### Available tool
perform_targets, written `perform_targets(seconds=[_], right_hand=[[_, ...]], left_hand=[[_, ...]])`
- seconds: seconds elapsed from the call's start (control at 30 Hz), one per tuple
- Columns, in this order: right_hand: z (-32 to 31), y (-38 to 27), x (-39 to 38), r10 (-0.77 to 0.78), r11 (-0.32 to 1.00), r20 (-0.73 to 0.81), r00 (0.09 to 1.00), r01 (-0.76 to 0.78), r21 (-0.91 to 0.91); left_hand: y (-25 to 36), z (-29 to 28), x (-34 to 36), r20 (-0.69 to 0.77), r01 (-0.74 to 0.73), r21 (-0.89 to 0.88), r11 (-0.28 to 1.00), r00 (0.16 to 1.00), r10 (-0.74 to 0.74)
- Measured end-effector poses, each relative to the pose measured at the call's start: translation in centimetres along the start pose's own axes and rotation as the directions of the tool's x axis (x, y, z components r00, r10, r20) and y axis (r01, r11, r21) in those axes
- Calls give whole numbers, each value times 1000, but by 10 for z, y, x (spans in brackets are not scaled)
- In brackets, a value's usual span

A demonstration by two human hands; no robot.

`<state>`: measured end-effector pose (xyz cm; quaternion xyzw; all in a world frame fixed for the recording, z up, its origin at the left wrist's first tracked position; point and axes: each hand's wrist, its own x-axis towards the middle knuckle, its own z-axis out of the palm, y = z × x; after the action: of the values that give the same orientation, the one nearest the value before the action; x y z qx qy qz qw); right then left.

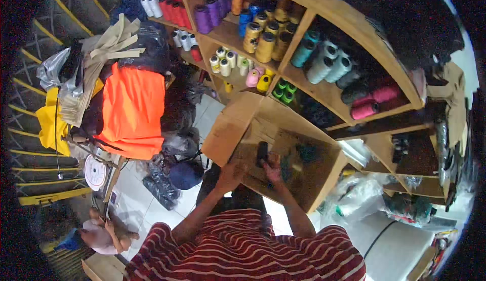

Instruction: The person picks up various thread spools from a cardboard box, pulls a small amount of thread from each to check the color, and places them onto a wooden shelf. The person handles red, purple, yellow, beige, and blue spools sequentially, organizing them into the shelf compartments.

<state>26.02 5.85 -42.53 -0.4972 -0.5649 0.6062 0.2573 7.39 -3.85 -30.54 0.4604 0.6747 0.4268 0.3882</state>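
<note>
An open cardboard box (pixel 314 182) tilts in front of me, its flap (pixel 228 134) folded out to the left. My left hand (pixel 231 176) is closed on the near left edge of this box, its fingertips partly lost in shadow. Over the box opening, my right hand (pixel 274 169) is closed around a small black object (pixel 262 153), upright and roughly cylindrical; its kind is too dark to make out. A dark clump (pixel 306 153) lies inside the box, beyond my right hand.
Wooden shelves (pixel 298 43) with many coloured thread cones stand ahead. Bright orange fabric (pixel 134 111) covers a pile at left. Black plastic bags (pixel 161 185) lie on the tiled floor. Another person (pixel 104 233) sits at lower left. Clear plastic bags (pixel 357 195) lie at right.
</note>
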Motion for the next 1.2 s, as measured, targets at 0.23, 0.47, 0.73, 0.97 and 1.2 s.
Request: perform_targets(seconds=[0.23,0.47,0.73,0.97,1.2], right_hand=[[-8,-156,-92,-7,930,90,996,-26,366],[-61,-54,-47,109,994,-93,990,-111,-12],[-127,85,50,145,574,-248,958,-286,-767],[-148,124,99,209,364,-258,943,-320,-875],[-150,140,119,202,331,-260,944,-315,-889]], left_hand=[[76,-7,17,51,110,-589,801,994,-99],[191,-54,5,301,295,-865,406,952,-51],[158,-33,13,338,361,-803,475,931,-137],[121,-21,21,311,345,-776,527,937,-156],[97,-14,18,281,366,-740,564,930,-235]])
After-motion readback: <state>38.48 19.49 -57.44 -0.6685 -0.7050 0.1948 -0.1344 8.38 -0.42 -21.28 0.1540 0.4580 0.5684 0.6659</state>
